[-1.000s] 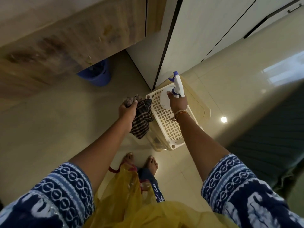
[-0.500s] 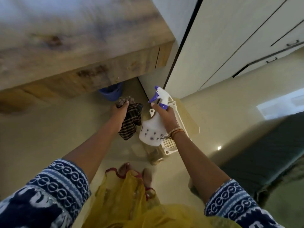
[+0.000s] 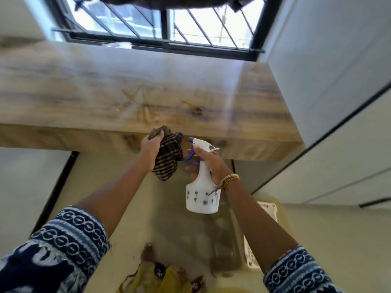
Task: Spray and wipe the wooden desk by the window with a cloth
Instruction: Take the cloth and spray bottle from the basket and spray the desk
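At the desk [image 3: 148, 87] edge, head view: your gaze has lifted from the floor and the basket [image 3: 265, 210] to the desk top and the window [image 3: 169, 24] behind it. Both hands have come up with it. A second ago the bottle [image 3: 202, 187] was just leaving the basket; now it hangs upright in front of the desk's front edge, nozzle pointing left toward the cloth [image 3: 169, 155].

Your right hand [image 3: 211, 166] is clenched round the bottle neck, with fingers at the blue trigger. Your left hand [image 3: 151, 149] grasps the bunched striped cloth, which dangles just below the desk edge and touches nothing on the top.

Judged from this, pickup is complete and the spray step comes next. No spraying or wiping is visible yet. The nozzle is not aimed at the wood; you would need to raise and turn it over the top.

Limits of this view:
- Motion blur smears the desk top, so wet patches or dust cannot be told from grain.
- The desk's left end runs out of frame.
- The basket is cut off behind your right forearm.
- The liquid level in the bottle cannot be read.
- A dark object at the top edge is cropped and unidentifiable.
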Demonstrator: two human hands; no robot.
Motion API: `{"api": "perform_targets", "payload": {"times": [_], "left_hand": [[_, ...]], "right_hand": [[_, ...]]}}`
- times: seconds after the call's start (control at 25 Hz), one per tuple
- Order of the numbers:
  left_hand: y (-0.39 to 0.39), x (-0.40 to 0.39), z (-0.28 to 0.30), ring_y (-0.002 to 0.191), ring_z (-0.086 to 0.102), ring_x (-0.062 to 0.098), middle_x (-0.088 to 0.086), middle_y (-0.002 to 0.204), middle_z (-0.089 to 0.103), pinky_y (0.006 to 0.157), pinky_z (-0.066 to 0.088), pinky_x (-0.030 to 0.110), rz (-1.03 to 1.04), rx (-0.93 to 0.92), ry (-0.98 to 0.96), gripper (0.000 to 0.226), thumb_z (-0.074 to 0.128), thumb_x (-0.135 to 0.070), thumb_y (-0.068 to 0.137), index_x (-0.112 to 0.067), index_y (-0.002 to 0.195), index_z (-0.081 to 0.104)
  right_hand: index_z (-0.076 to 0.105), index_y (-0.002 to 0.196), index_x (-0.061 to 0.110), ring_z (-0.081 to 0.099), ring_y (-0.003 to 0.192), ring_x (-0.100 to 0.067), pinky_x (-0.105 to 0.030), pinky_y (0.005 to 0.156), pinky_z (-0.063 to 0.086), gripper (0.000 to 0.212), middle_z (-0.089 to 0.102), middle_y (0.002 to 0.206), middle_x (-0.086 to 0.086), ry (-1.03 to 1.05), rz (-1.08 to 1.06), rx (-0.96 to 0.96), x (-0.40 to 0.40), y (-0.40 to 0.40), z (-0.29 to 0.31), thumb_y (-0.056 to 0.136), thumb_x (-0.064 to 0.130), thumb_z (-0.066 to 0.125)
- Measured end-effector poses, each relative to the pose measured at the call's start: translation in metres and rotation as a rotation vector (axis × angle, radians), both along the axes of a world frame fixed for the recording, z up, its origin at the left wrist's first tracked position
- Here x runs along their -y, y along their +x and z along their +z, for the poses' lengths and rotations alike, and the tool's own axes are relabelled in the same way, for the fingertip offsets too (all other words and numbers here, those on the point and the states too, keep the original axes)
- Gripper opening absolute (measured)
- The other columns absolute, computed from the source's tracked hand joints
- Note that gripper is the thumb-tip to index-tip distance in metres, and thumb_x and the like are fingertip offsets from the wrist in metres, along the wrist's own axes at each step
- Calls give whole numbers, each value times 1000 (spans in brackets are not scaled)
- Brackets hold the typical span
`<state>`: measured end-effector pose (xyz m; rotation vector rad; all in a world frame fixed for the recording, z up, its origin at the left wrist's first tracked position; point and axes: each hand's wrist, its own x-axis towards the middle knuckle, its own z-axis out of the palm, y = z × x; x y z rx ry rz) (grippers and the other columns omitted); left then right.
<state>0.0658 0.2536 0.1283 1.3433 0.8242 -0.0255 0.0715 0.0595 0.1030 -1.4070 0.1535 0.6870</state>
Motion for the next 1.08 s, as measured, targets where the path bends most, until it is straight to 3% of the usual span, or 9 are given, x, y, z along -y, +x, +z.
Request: {"api": "perform_targets", "payload": {"times": [0.12, 0.24, 0.36, 0.48, 0.6, 0.76, 0.84, 0.96, 1.08], "left_hand": [[3, -73, 5, 108, 59, 33, 10, 117, 60, 100, 47, 50, 101, -1, -54, 48, 63, -45, 91, -14, 125, 49], [10, -145, 16, 108, 58, 35, 10, 123, 58, 98, 48, 52, 165, -14, -85, 69, 67, -54, 83, -9, 131, 43], [24, -214, 23, 108, 59, 37, 13, 126, 59, 97, 49, 55, 235, 58, -77, 66, 65, -47, 88, -8, 137, 43], [36, -271, 32, 105, 62, 37, 14, 125, 62, 94, 51, 54, 278, 83, -131, 61, 60, -50, 91, -13, 138, 48], [54, -314, 34, 99, 66, 36, 16, 115, 67, 87, 54, 51, 310, 120, -226, 56, 54, -52, 94, -12, 132, 53], [87, -350, 36, 84, 68, 33, 18, 96, 70, 71, 55, 42, 311, 193, -335, 48, 49, -49, 97, -5, 112, 61], [111, -370, 35, 88, 67, 33, 18, 100, 68, 75, 55, 42, 326, 239, -358, 45, 48, -48, 98, -6, 109, 60], [142, -398, 35, 102, 65, 34, 18, 114, 67, 88, 53, 45, 348, 287, -379, 51, 46, -50, 98, -8, 124, 57], [166, -426, 40, 105, 66, 35, 17, 118, 67, 85, 54, 44, 336, 289, -377, 51, 43, -50, 99, -11, 129, 55]], "right_hand": [[65, 120, 2, 70, 93, -39, -43, 72, 60, 42, 73, 111, -15, 25, 76, 32, -68, 15, 14, 95, 35, 63], [65, 121, 6, 67, 103, -44, -51, 75, 57, 36, 71, 113, -17, 71, 92, 68, -139, 33, 25, 94, 29, 65], [62, 126, 5, 67, 106, -39, -36, 59, 58, 34, 69, 119, -18, 118, 156, 22, -201, 53, 39, 96, 22, 62], [63, 123, 2, 68, 104, -32, -33, 60, 59, 29, 68, 121, -19, 167, 187, 44, -256, 75, 50, 98, 15, 59], [67, 115, 8, 72, 97, -23, -35, 67, 60, 23, 72, 113, -12, 176, 269, 55, -299, 99, 58, 97, 20, 60], [63, 122, 4, 72, 94, -28, -36, 68, 60, 30, 72, 109, -18, 155, 364, 147, -351, 143, 64, 96, 18, 61], [62, 124, 6, 72, 93, -27, -35, 68, 60, 31, 72, 105, -17, 123, 462, 228, -379, 170, 66, 98, 22, 58], [58, 129, 12, 72, 95, -27, -38, 65, 61, 35, 71, 109, -18, 50, 580, 307, -415, 209, 77, 100, 31, 54], [57, 130, 15, 72, 98, -28, -41, 64, 61, 38, 70, 114, -18, 19, 633, 297, -445, 240, 86, 100, 38, 50]]}}
